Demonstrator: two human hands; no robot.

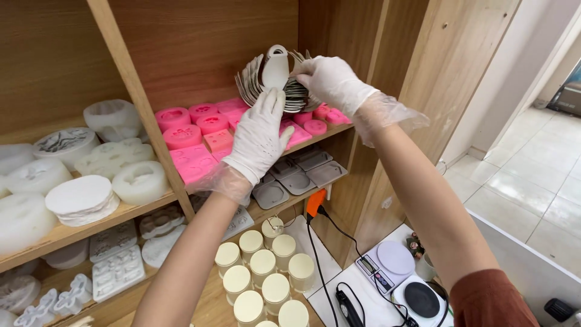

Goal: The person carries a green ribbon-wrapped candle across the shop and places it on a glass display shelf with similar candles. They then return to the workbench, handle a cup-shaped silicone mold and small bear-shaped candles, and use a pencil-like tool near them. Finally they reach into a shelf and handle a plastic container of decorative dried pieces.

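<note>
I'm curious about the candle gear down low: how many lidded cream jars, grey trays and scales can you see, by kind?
Round cream-lidded jars: 10, counting the one part cut off at the bottom edge
Flat grey silicone mould trays: 4
White digital scale with round pan: 1
Total: 15

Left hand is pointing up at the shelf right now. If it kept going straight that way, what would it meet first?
The left hand points fingers-up at the fanned stack of thin oval mould pieces that the right hand holds by the top. Its fingertips already look to be at the stack's lower edge, so it would probably meet the stack first, though depth is unclear.
</note>
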